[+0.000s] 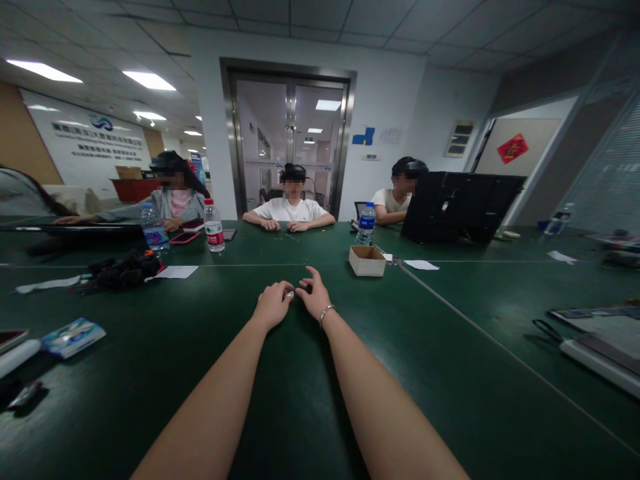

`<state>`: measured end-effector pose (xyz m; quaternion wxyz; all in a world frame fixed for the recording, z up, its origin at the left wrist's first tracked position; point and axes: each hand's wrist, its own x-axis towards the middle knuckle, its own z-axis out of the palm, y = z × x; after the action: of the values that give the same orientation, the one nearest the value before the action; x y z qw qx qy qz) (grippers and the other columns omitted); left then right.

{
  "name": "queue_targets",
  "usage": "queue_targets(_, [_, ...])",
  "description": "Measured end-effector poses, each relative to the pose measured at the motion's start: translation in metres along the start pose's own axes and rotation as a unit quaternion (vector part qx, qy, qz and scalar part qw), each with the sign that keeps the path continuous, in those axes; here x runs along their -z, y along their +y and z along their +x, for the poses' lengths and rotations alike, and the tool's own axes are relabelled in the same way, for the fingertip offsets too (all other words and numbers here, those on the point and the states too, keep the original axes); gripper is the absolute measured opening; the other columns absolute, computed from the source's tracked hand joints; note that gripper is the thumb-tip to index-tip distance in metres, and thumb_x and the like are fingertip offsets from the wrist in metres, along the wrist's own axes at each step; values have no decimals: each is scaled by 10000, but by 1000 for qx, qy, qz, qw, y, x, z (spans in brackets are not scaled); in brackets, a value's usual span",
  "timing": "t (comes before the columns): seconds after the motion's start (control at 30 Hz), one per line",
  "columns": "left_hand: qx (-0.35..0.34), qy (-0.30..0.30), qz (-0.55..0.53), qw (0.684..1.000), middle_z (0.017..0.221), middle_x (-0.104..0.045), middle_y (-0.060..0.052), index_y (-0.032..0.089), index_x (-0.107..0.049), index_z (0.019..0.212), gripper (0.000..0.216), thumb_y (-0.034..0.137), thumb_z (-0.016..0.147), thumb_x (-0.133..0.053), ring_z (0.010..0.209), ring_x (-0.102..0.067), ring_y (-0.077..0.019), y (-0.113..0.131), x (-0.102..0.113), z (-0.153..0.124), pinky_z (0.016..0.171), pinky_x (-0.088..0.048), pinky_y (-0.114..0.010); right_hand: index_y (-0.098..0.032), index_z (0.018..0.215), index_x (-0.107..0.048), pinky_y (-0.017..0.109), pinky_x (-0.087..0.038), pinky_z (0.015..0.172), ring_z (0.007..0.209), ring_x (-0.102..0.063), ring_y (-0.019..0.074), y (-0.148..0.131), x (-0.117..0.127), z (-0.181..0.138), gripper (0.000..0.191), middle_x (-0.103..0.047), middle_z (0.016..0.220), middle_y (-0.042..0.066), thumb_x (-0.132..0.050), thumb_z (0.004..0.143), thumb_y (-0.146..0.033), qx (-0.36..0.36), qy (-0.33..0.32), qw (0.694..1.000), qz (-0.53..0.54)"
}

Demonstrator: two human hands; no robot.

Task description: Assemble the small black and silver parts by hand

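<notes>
My left hand (273,305) rests low over the middle of the green table (295,373), its fingers curled. A small silvery thing (289,294) shows at its fingertips; its kind is too small to tell. Close beside it, a narrow gap apart, is my right hand (316,300), with a chain bracelet (326,313) on the wrist. Its index finger points forward while the thumb reaches toward the left hand. Between the right thumb and fingers sits a small dark thing (309,289), mostly hidden by the hand.
Ahead stands an open cardboard box (367,261), with a blue-capped water bottle (366,223) behind it. A red-capped bottle (214,227) and black tangled gear (123,270) are at left. A black monitor (457,207) stands right. Three people sit across the table.
</notes>
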<state>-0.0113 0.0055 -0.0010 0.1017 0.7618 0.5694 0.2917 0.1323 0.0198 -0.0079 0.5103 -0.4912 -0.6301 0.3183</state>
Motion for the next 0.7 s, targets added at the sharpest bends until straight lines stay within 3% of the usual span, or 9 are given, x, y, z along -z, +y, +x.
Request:
queue_targets(0.07, [7,8,-21,1000,1036,-590,-57,258,-557,1051,260,309,838,-417,964,-528,-213,0,1,0,813,-407,-339,-248,1284,-337,361,-462,849,829,-613,152,-1,2,1,598,-583,835,-3,-538,730,-145,-13,36,999,-18])
queue_targets(0.13, [8,9,-49,999,1054,-588,-46,269,-572,1020,267,315,860,-363,989,-517,-213,1,3,0,835,-403,-351,-229,1282,-348,359,-476,795,745,-593,155,-3,3,2,548,-559,774,-10,-477,756,-146,-24,59,997,-38])
queue_targets(0.33, [29,38,-206,977,927,-629,-37,227,-585,941,195,318,804,-479,884,-570,-185,-1,2,3,792,-443,-332,-214,1234,-385,365,-415,908,928,-529,172,-18,3,-5,548,-445,1064,73,-414,711,-57,-32,17,992,-120])
queue_targets(0.43, [46,64,-303,950,842,-636,-33,193,-561,871,177,308,737,-575,808,-600,-167,-5,1,6,772,-463,-318,-245,1275,-325,359,-388,941,977,-517,166,-22,3,-9,648,-378,1129,79,-414,678,-7,-15,-10,990,-141])
queue_targets(0.53, [53,92,-373,922,833,-641,-45,173,-545,811,240,342,673,-645,824,-609,-171,-9,1,9,795,-464,-327,-284,1367,-162,378,-398,926,964,-538,173,-21,4,-9,802,-413,1120,74,-483,680,-22,0,-33,991,-126])
queue_targets(0.63, [63,104,-426,896,828,-650,-57,165,-524,807,320,372,624,-686,826,-620,-179,-10,1,10,813,-461,-348,-269,1392,-61,375,-465,824,814,-589,166,-17,5,-7,935,-521,989,40,-613,656,-104,-20,-42,996,-72])
queue_targets(0.7, [71,111,-445,886,817,-656,-61,165,-512,810,358,390,605,-700,818,-627,-185,-11,1,10,816,-459,-359,-245,1382,-86,333,-510,674,633,-586,137,-15,6,-5,981,-556,844,-9,-691,613,-169,-59,-39,997,-32])
